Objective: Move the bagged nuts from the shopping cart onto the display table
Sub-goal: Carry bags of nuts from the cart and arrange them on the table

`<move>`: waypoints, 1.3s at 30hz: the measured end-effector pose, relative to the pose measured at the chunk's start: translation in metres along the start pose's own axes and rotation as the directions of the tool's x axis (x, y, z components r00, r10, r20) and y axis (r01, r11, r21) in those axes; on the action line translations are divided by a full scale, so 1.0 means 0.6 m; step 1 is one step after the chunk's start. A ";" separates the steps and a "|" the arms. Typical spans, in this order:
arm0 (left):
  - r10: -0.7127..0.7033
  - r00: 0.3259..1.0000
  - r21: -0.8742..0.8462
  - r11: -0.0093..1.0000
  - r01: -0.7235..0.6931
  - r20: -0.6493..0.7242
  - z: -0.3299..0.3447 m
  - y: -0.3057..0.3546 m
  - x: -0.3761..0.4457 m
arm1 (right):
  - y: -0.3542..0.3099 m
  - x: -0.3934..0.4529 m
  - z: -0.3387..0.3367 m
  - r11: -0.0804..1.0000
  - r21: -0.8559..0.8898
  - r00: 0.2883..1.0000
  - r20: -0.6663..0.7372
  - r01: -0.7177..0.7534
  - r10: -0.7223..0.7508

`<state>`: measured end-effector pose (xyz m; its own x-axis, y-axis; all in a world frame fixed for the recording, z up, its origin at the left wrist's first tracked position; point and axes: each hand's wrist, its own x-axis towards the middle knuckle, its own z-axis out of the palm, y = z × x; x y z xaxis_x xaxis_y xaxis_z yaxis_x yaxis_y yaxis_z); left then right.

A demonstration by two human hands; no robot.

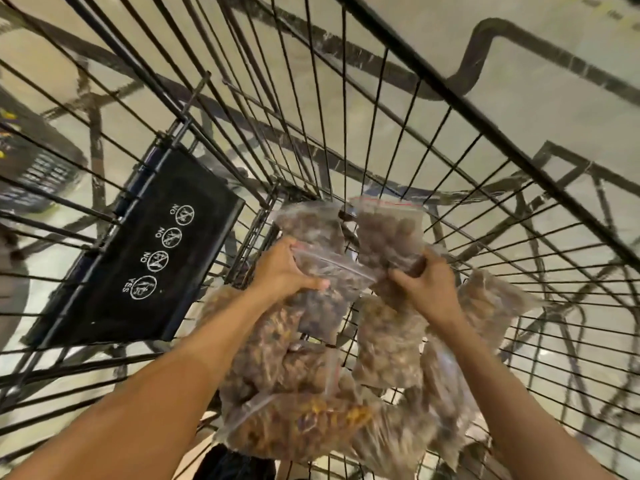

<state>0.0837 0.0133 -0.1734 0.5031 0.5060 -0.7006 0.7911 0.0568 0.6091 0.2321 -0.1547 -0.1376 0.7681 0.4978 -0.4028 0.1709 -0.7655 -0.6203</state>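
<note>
Clear plastic zip bags of brown nuts filled both hands inside the black wire shopping cart [433, 140]. The left hand [282, 271] was closed around the top of one bag [320, 271], thumb lying along its near edge and fingers wrapped out of sight behind it; a second bag [311, 225] stood just behind, touching the fingers, though whether the hand also gripped it could not be told. The right hand [424, 284] was clenched on the lower part of a red-sealed bag [389, 230], which rose upright above the knuckles.

Motion blur softened the bags, so the kind of nut was hard to make out. More bags [298, 420] lay heaped in the cart below the forearms and wrists, one with yellowish pieces nearest the camera; the lowest were cut off by the frame's bottom edge. A black child-seat flap [145, 251] with white YES and NO pictograms hung at the left. No desk was in view.
</note>
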 end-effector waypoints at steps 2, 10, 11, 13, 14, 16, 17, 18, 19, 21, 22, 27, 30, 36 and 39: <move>0.019 0.999 -0.074 0.997 -0.022 -0.043 0.010 -0.002 0.022 | 0.024 -0.016 -0.037 0.998 0.042 0.999 -0.001 -0.054 0.054; 0.001 0.997 -0.105 0.994 -0.009 -0.074 0.036 -0.003 0.014 | 0.106 -0.078 -0.065 0.765 0.556 0.940 0.096 -0.324 0.328; -0.004 0.999 -0.099 0.995 -0.001 -0.049 0.036 -0.006 0.012 | 0.112 -0.078 -0.061 0.714 0.613 0.931 0.107 -0.338 0.350; -0.003 1.000 -0.057 0.998 0.004 0.013 0.031 -0.012 0.007 | 0.109 -0.081 -0.055 0.669 0.668 0.927 0.085 -0.325 0.365; 0.004 0.999 -0.035 0.999 -0.002 0.047 0.029 -0.014 0.004 | 0.104 -0.082 -0.052 0.660 0.678 0.924 0.072 -0.322 0.377; 0.011 0.995 -0.002 1.000 -0.011 0.098 0.026 -0.017 -0.001 | 0.095 -0.084 -0.048 0.650 0.674 0.908 0.076 -0.351 0.411; 0.012 0.994 0.013 1.000 -0.013 0.108 0.025 -0.017 -0.003 | 0.085 -0.084 -0.046 0.657 0.666 0.906 0.070 -0.354 0.417; 0.014 0.993 0.025 1.000 -0.017 0.115 0.027 -0.018 -0.003 | 0.079 -0.081 -0.044 0.683 0.646 0.910 0.043 -0.340 0.412; 0.025 0.992 0.037 0.999 -0.030 0.128 0.028 -0.019 -0.005 | 0.075 -0.077 -0.039 0.709 0.626 0.911 0.005 -0.325 0.413; 0.072 0.985 0.072 0.994 -0.084 0.158 0.036 -0.025 -0.006 | 0.068 -0.069 -0.031 0.750 0.581 0.902 -0.060 -0.316 0.427; 0.087 0.983 0.082 0.992 -0.101 0.159 0.040 -0.029 -0.006 | 0.068 -0.065 -0.027 0.761 0.566 0.895 -0.087 -0.317 0.438; 0.116 0.992 0.070 0.990 -0.120 0.051 0.050 -0.026 -0.008 | 0.060 -0.078 -0.033 0.697 0.576 0.837 -0.041 -0.427 0.546; 0.066 0.998 0.061 0.996 -0.066 0.017 0.058 -0.024 -0.007 | 0.075 -0.104 -0.048 0.646 0.610 0.840 0.061 -0.460 0.540; -0.029 1.000 -0.085 0.996 0.028 -0.003 0.089 -0.008 -0.018 | 0.119 -0.148 -0.059 0.600 0.636 0.846 0.165 -0.485 0.508; 0.032 0.998 -0.039 0.999 -0.034 -0.054 0.115 -0.001 -0.037 | 0.128 -0.144 -0.044 0.624 0.644 0.862 0.115 -0.443 0.493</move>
<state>0.0961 -0.0570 -0.1838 0.5086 0.5529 -0.6601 0.7596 0.0729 0.6463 0.1950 -0.2670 -0.1327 0.6758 0.0986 -0.7305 -0.6305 -0.4360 -0.6422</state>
